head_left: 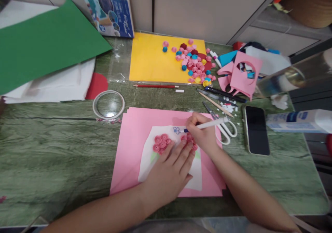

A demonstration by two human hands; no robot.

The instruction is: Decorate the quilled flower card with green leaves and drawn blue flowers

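White paper (145, 163) with a rounded, uneven outline lies on pink sheets (124, 153). Two clusters of pink paper coils sit on it, the left one (161, 143) fully visible, the right one (187, 137) partly under my fingers. Green patches show below them. My left hand (172, 167) lies flat across the white paper, fingers spread. My right hand (203, 131) grips a white marker (211, 123), its blue tip touching the paper beside a small blue flower outline (176, 130). White-handled scissors (229, 129) rest partly behind my right hand.
Yellow paper (153, 60) carries many small coils (194, 61). A red pencil (155, 86), tape roll (109, 105), phone (256, 130) and bottle (298, 120) surround the work. Green card (52, 46) lies back left, cut pink paper (242, 77) back right.
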